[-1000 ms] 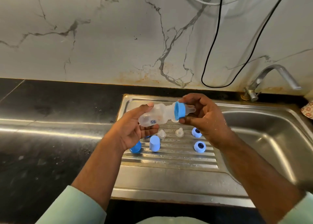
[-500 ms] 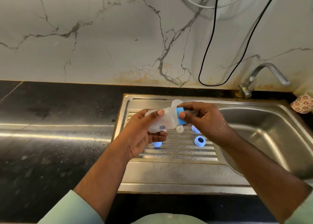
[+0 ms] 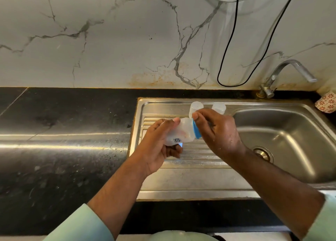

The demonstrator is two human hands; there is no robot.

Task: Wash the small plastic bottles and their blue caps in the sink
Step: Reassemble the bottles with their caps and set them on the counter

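Observation:
A small translucent plastic bottle (image 3: 180, 133) lies on its side in my left hand (image 3: 160, 146), which grips its body above the ribbed draining board (image 3: 196, 160). My right hand (image 3: 216, 131) holds the blue cap (image 3: 196, 130) at the bottle's neck, fingers curled round it. Two more clear bottles, one (image 3: 196, 108) just behind my right fingers and another (image 3: 219, 108) to its right, stand at the back of the board. A bit of blue (image 3: 181, 145) shows under my left fingers. Other caps on the board are hidden by my hands.
The steel sink basin (image 3: 283, 140) with its drain (image 3: 262, 153) lies to the right, under a bent tap (image 3: 289, 71). A black countertop (image 3: 63, 131) stretches left. A black cable (image 3: 231, 49) hangs on the marble wall. A patterned cup (image 3: 327, 102) sits at the far right.
Both hands have lowered the bottle toward the draining board and the view has shifted left and down. The loose caps on the board are now covered by my hands.

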